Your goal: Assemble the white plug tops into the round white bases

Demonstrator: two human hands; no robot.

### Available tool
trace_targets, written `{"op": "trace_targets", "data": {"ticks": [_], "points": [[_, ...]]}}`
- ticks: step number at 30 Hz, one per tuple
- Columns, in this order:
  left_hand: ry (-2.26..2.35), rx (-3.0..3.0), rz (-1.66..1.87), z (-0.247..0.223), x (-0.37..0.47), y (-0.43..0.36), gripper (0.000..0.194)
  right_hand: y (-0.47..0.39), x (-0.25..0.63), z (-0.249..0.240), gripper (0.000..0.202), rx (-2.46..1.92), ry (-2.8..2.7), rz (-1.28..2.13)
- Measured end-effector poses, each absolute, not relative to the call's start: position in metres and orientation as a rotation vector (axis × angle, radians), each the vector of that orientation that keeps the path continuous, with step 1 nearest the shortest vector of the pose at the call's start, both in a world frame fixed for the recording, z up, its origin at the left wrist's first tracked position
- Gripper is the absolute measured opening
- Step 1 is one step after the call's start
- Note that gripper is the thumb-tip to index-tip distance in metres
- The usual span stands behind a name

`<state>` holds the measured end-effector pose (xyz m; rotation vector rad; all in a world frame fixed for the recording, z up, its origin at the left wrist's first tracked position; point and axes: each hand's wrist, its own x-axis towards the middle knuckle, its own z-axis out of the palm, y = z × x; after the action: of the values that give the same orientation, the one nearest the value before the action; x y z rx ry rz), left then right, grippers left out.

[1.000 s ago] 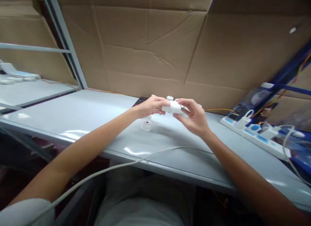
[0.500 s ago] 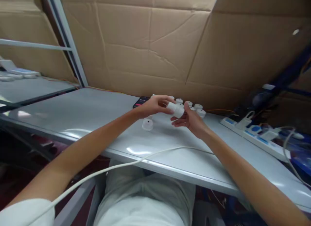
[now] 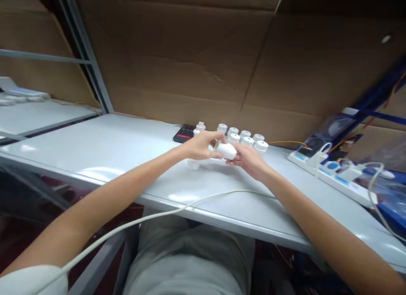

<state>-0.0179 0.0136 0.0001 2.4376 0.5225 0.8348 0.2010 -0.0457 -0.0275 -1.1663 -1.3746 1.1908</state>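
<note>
A small white cylindrical part [image 3: 226, 150] is held above the table, lying on its side between my two hands. My left hand [image 3: 203, 145] grips its left end between thumb and fingers. The right end is in my right hand [image 3: 248, 158], with the fingers curled beneath it. Just behind the hands, several similar white round pieces [image 3: 246, 141] stand in two rows, each with a small dark mark on top. Another white round piece [image 3: 192, 164] sits below my left hand and is partly hidden by it. Two more white pieces [image 3: 200, 126] stand behind that hand.
A black phone [image 3: 184, 134] lies left of the white pieces. At the right is a white power strip [image 3: 330, 176] with plugs in it. A pale cable [image 3: 177, 211] crosses the table's front edge. Cardboard [image 3: 190, 75] forms the back wall, beside a metal post [image 3: 91, 53].
The white cylindrical part has turned to lie more level, and my right hand has shifted slightly left and down along it. The two hands are closer together.
</note>
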Motion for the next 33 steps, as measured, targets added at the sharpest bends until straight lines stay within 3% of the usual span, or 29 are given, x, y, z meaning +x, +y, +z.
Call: {"op": "trace_targets", "data": {"ticks": [2, 7, 11, 18, 27, 33], "points": [[0.572, 2.568, 0.834, -0.001, -0.018, 0.012, 0.036, -0.045, 0.199, -0.030, 0.042, -1.159, -1.381, 1.113], [0.744, 2.672, 0.677, -0.004, -0.019, 0.013, 0.073, -0.041, 0.199, -0.028, 0.041, -1.090, -1.337, 1.064], [0.885, 2.678, 0.601, -0.008, -0.021, 0.017, 0.068, -0.039, 0.203, -0.024, 0.034, -1.064, -1.306, 1.042], [0.924, 2.671, 0.585, -0.014, -0.022, 0.026, 0.051, -0.038, 0.210, -0.018, 0.040, -1.142, -1.275, 0.951], [0.990, 2.743, 0.554, -0.019, -0.019, 0.042, 0.072, -0.031, 0.223, -0.011, 0.035, -1.150, -1.260, 0.814], [1.240, 2.846, 0.465, -0.011, 0.008, 0.065, 0.068, -0.030, 0.223, -0.018, 0.028, -1.215, -1.438, 0.573]]}}
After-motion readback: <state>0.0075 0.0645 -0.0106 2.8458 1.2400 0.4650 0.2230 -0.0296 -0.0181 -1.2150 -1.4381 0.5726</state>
